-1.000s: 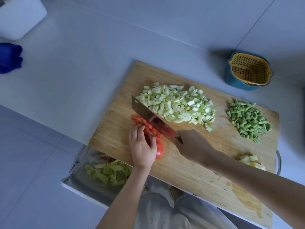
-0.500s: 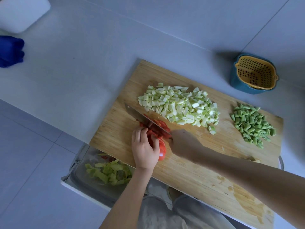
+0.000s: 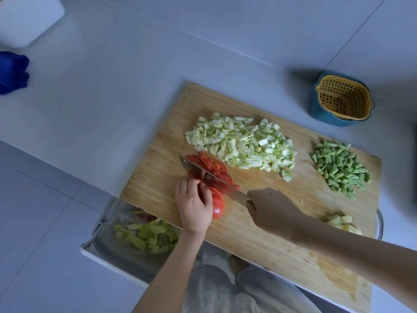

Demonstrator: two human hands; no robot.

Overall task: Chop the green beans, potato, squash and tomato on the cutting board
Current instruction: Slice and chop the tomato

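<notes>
The tomato (image 3: 217, 208) lies near the front-left part of the wooden cutting board (image 3: 155, 177), bright red and glossy on its rounded uncut end, with its cut portion already standing as thin slices pressed side by side. The left hand (image 3: 193, 206) rests on top of it, fingers curled down and fingertips tucked against the slices, holding it steady. The right hand (image 3: 270, 211) is wrapped tight around the handle of a knife (image 3: 194, 167), whose broad steel blade runs diagonally across the tomato just beyond the left fingertips, smeared with red juice. On the far side of the blade a fan of loose tomato slices (image 3: 213, 164) lies flat and overlapping on the board.

Behind them sits a broad heap of diced squash (image 3: 243, 143), pale green-white cubes with thin green skin edges. To the right is a smaller pile of chopped green beans (image 3: 340, 168), short dull-green pieces. A few pale yellow potato cubes (image 3: 341, 220) show near the board's right edge, partly hidden by the right forearm.

The board rests on a white table (image 3: 101, 98). A yellow perforated basket (image 3: 343, 98) sits in a blue bowl beyond the board, and a clear tray (image 3: 108, 233) of green peelings sits below the board's front edge.
</notes>
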